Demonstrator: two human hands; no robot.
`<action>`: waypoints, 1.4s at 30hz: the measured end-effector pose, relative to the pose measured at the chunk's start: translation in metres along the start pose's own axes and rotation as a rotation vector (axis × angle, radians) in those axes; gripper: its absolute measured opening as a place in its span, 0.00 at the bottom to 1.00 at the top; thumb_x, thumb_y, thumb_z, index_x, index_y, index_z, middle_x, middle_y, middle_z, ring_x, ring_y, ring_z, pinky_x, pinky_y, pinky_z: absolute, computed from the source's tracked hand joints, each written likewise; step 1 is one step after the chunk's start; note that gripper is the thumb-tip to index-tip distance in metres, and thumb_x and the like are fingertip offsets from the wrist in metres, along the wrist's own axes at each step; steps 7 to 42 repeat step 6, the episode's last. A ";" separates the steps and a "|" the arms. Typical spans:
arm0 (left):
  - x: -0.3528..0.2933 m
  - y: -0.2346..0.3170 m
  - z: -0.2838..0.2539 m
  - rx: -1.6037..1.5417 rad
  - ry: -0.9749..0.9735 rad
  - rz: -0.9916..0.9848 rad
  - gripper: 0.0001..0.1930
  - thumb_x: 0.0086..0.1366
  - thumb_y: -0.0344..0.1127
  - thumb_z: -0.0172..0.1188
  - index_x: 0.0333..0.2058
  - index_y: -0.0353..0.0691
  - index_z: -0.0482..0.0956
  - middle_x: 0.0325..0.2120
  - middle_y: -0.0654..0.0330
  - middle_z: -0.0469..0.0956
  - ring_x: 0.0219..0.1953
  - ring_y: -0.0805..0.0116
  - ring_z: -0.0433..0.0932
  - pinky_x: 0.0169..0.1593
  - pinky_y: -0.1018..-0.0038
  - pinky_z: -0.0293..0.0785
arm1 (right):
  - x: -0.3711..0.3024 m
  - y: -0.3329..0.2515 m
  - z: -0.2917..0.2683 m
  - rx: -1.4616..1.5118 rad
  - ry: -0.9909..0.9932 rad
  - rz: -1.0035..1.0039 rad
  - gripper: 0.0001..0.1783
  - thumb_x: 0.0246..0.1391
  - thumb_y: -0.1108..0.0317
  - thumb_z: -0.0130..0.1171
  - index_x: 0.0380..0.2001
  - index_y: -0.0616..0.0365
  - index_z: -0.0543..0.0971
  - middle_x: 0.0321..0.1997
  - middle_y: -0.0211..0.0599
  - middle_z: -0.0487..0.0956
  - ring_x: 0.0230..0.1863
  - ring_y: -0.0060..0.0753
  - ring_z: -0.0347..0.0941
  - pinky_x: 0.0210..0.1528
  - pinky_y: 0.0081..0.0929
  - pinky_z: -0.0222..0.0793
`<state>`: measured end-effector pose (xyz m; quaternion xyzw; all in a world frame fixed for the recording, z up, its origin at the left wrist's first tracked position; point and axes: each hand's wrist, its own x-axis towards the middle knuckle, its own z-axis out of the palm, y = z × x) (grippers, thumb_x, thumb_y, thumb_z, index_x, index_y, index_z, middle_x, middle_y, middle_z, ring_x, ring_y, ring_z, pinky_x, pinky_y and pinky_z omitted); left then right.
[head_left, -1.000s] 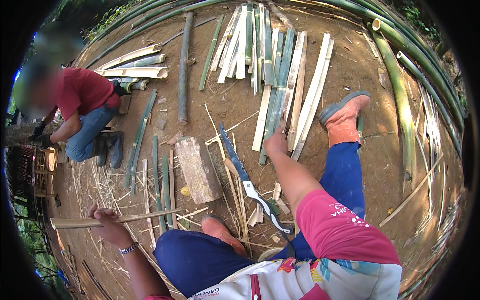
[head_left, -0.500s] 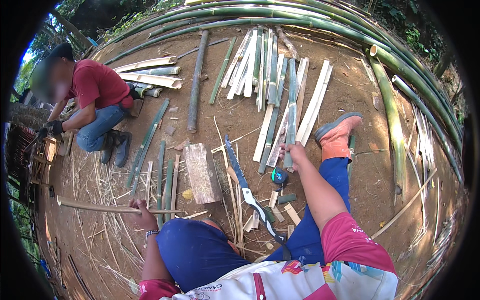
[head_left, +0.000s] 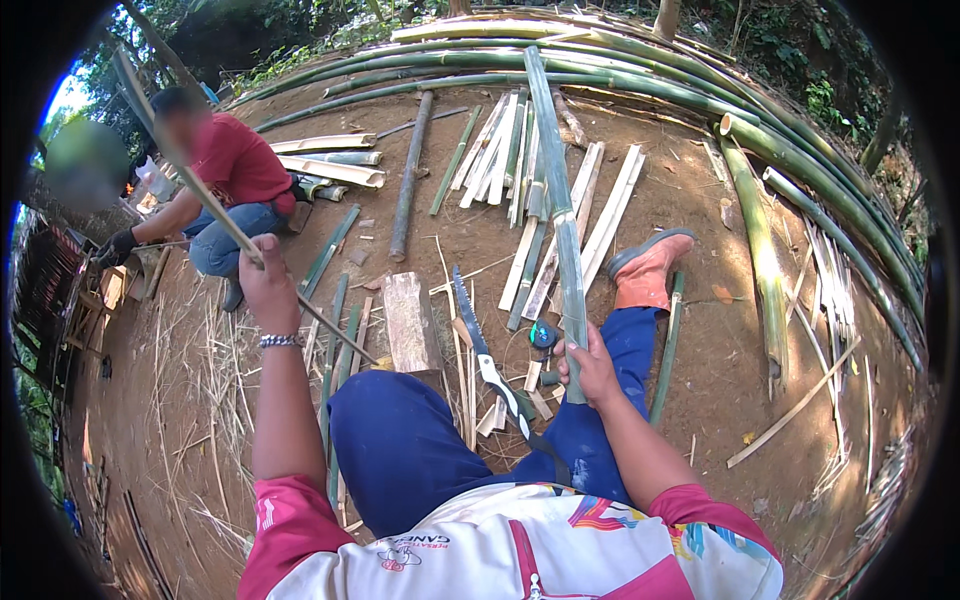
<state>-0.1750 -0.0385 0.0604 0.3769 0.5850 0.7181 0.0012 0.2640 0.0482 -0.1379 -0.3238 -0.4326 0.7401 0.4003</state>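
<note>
My left hand [head_left: 268, 285] is raised, its fingers closed round a long thin bamboo strip [head_left: 215, 208] that slants from the upper left down toward my knee. Between the fingers of my right hand [head_left: 595, 370] is the near end of a green bamboo slat [head_left: 563, 215], tilted up and away from me. On the ground between my legs lies a curved pruning saw [head_left: 497, 385] with a white and black handle. A small round blue and black object [head_left: 543, 335] sits near the right hand; its kind is unclear. Left of the saw stands a wooden block [head_left: 410, 325].
Split bamboo pieces [head_left: 495, 150] lie ahead, and long green poles [head_left: 480, 60] curve across the back. A thick bamboo pole [head_left: 757, 260] lies at right. At left a co-worker in a red shirt [head_left: 235, 160] crouches, gloved hand [head_left: 118, 248] low. Shavings [head_left: 205, 390] litter the ground.
My left hand has risen with the thin strip, which swung from nearly level to a steep slant. My right hand has lifted the green slat off the ground pieces. The co-worker's arm has shifted.
</note>
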 end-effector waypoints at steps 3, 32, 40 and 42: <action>0.000 0.055 0.031 -0.257 -0.161 -0.126 0.25 0.67 0.61 0.61 0.39 0.42 0.73 0.20 0.74 0.60 0.19 0.86 0.58 0.21 0.86 0.54 | -0.033 -0.014 0.025 -0.031 -0.065 -0.064 0.28 0.63 0.75 0.46 0.67 0.55 0.60 0.40 0.36 0.74 0.28 0.21 0.71 0.27 0.22 0.71; -0.020 0.095 0.045 -0.319 -0.206 -0.260 0.27 0.66 0.62 0.60 0.39 0.40 0.72 0.19 0.74 0.59 0.18 0.84 0.57 0.21 0.84 0.56 | -0.056 -0.015 0.036 -0.147 -0.140 -0.136 0.35 0.63 0.75 0.47 0.72 0.53 0.56 0.45 0.35 0.73 0.30 0.21 0.71 0.31 0.21 0.71; -0.020 0.095 0.045 -0.319 -0.206 -0.260 0.27 0.66 0.62 0.60 0.39 0.40 0.72 0.19 0.74 0.59 0.18 0.84 0.57 0.21 0.84 0.56 | -0.056 -0.015 0.036 -0.147 -0.140 -0.136 0.35 0.63 0.75 0.47 0.72 0.53 0.56 0.45 0.35 0.73 0.30 0.21 0.71 0.31 0.21 0.71; -0.020 0.095 0.045 -0.319 -0.206 -0.260 0.27 0.66 0.62 0.60 0.39 0.40 0.72 0.19 0.74 0.59 0.18 0.84 0.57 0.21 0.84 0.56 | -0.056 -0.015 0.036 -0.147 -0.140 -0.136 0.35 0.63 0.75 0.47 0.72 0.53 0.56 0.45 0.35 0.73 0.30 0.21 0.71 0.31 0.21 0.71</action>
